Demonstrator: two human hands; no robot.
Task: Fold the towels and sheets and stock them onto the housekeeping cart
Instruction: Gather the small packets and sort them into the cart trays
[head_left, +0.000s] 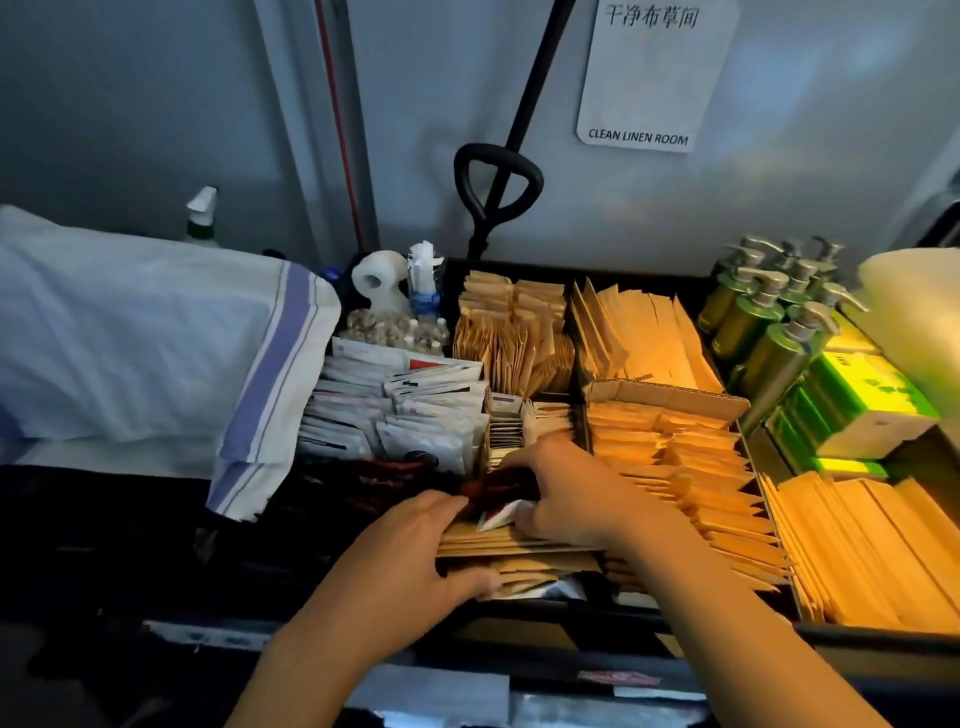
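Observation:
The top tray of the housekeeping cart (862, 636) holds rows of small amenity packets. My left hand (415, 551) grips a stack of tan paper packets (519, 545) at the tray's front middle, thumb under the stack's near edge. My right hand (571, 493) reaches into the same compartment with curled fingers, pinching among dark red sachets (488, 486) and a small white packet (496, 517). A white sheet with a blue stripe (156, 338) lies bunched on the cart's left side, hanging over its edge. A folded white towel (919, 322) shows at the far right.
Tan packets (675, 457) fill the middle and right compartments, white sachets (405, 410) the left one. Green pump bottles (763, 322) and green-and-white boxes (862, 410) stand at the right. A black handle (496, 182) leans on the wall under a "CLEAN LINEN ROOM" sign (639, 137).

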